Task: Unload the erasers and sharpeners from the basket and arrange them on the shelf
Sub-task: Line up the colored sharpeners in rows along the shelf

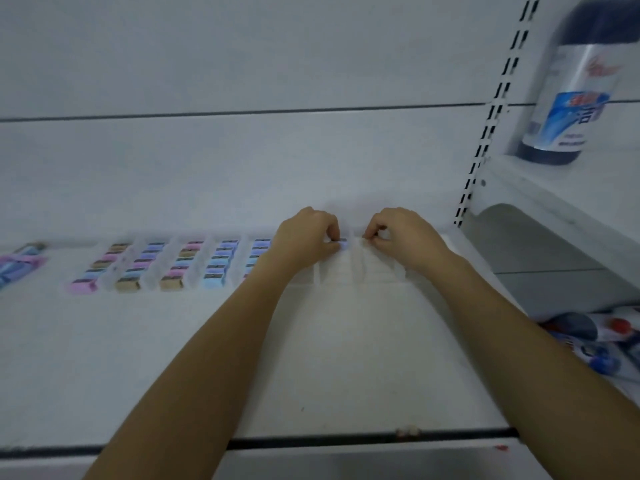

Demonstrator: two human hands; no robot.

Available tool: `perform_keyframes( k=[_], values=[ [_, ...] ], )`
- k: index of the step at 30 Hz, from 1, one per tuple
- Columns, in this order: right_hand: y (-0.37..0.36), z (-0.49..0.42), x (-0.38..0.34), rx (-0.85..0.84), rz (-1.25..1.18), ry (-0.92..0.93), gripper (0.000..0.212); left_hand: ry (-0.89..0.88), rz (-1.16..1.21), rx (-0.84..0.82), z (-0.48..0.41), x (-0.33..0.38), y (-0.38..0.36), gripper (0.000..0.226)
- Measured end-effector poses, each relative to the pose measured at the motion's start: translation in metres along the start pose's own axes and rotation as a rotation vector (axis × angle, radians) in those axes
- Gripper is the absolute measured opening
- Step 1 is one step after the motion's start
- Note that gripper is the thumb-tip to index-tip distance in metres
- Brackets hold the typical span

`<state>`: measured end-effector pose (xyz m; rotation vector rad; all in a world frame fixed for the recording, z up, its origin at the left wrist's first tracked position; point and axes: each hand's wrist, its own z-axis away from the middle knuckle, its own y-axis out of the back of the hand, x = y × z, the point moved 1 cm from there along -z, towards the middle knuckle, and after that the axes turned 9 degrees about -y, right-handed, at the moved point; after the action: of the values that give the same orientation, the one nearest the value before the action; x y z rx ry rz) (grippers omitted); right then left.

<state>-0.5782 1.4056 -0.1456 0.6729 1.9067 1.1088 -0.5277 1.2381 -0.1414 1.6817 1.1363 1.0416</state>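
- Your left hand [308, 237] pinches a small pale-blue, dark-topped block [343, 242] just right of the rows of pastel plastic blocks [180, 265] on the white metal shelf [346, 358], probably to start the next lane.
- The block pokes out at your fingertips.
- Your right hand [401, 233], farther right of those rows, has its fingers curled; I cannot tell whether it holds anything.

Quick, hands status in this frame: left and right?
Left hand: pinching a small blue sharpener.
Right hand: fingers curled; whether they pinch anything cannot be told.
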Motion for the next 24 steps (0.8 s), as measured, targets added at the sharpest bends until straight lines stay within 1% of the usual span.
perform_keyframes(
  k=[4, 8, 11, 18, 24],
  values=[
    [-0.003, -0.001, 0.002, -0.004, 0.003, -0.025, 0.016, -0.008, -0.032, -0.003, -0.001, -0.001, 0.0, 0.021],
    [-0.005, -0.004, 0.006, -0.013, -0.001, -0.032, 0.018, 0.003, 0.045, 0.01, 0.004, -0.003, -0.001, 0.023],
    [-0.006, -0.004, 0.009, -0.005, -0.02, -0.03, 0.019, -0.015, 0.056, 0.019, 0.008, -0.004, 0.0, 0.025],
    [-0.008, -0.004, 0.011, 0.009, -0.054, -0.015, 0.019, -0.041, 0.024, -0.036, 0.012, -0.006, -0.004, 0.034],
    [-0.008, -0.004, 0.012, 0.008, -0.08, 0.024, 0.02, -0.07, 0.021, -0.069, 0.012, -0.007, -0.005, 0.036]
  ],
)
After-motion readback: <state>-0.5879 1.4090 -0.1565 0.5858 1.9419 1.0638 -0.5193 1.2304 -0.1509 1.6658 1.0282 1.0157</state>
